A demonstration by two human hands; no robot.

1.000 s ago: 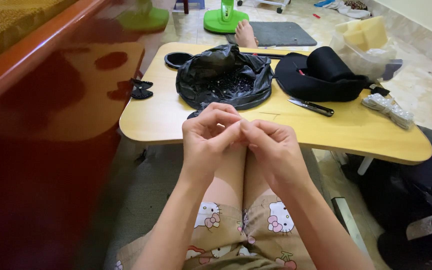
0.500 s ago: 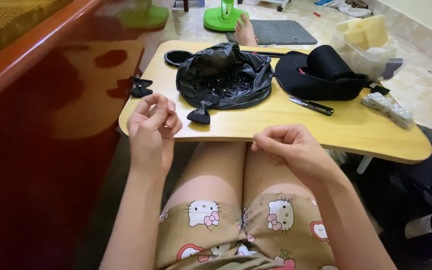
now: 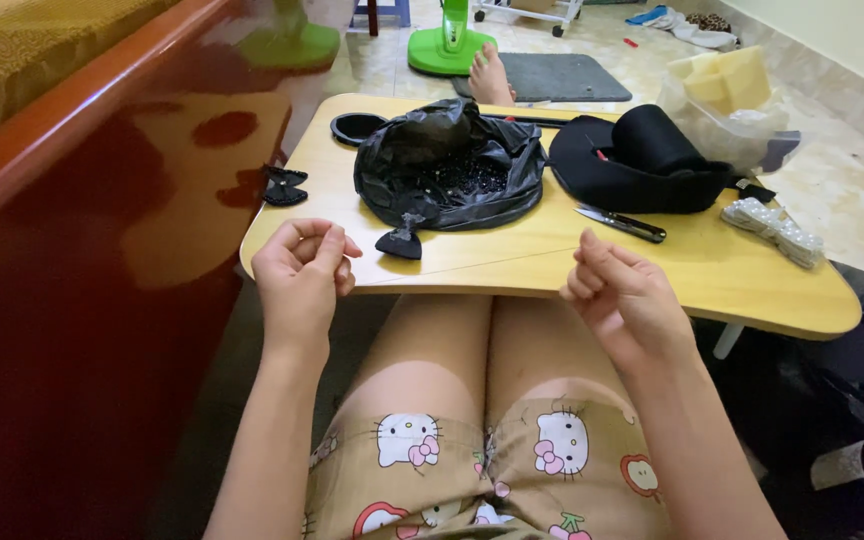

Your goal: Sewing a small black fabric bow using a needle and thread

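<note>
Left hand [image 3: 302, 272]: raised just in front of the near left edge of the surface [image 3: 512, 255], fingers curled in, thumb pressed to the forefinger as if pinching something very fine; whatever it pinches is too thin to make out.
Right hand [image 3: 624, 295]: loosely fisted, thumb against bent fingers, held over the near edge of the surface, well apart from the left hand; I cannot tell if it holds anything.
Small black bow [image 3: 399, 241]: lies on the surface near its front edge, between the hands and touching the rim of the black plastic bag [image 3: 449, 170]; neither hand touches it.
Black plastic bag: open on the surface, with tiny dark beads or sequins inside.
Finished pieces: two more black bows [image 3: 282, 184] sit at the left edge of the surface.
Other things: a folding knife [image 3: 620, 222] right of the bag, a black fabric pouch [image 3: 642, 160] behind it, a white beaded strip [image 3: 774, 228] at the far right, a round black lid [image 3: 355, 127] at the back.
Progress, as a judgement: some bows look already made; the one by the bag seems to be the piece in hand, with bag contents unused.
</note>
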